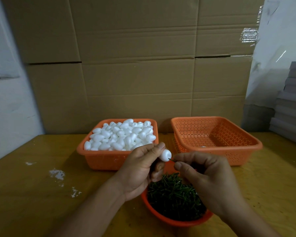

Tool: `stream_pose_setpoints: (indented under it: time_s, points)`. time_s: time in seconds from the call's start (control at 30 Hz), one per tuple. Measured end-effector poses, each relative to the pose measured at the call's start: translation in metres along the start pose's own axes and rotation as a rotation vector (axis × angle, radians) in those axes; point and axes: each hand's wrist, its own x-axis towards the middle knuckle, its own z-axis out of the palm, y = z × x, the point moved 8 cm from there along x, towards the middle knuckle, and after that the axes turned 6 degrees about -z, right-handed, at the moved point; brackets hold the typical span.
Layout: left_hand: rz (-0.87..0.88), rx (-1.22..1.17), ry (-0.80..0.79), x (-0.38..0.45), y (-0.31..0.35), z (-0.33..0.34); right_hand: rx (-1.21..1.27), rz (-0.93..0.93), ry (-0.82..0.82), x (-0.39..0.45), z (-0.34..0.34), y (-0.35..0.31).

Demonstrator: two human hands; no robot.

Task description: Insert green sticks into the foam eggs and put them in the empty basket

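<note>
Sticks (174, 197) lay in a bowl (169, 221) just below both hands, handy for the right hand (203, 177) pinching one stick (171, 159) into the egg (165, 155) the left hand (140, 170) gripped, short of the near-empty basket (217, 154).
</note>
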Motion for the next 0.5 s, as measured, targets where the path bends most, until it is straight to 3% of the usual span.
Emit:
stream_pose_setpoints:
  time_s: [0.5]
  points:
    - [0.012,0.036,-0.014,-0.0003,-0.0007,0.0002,-0.116,-0.063,0.069,-0.0012,-0.0031,-0.0023]
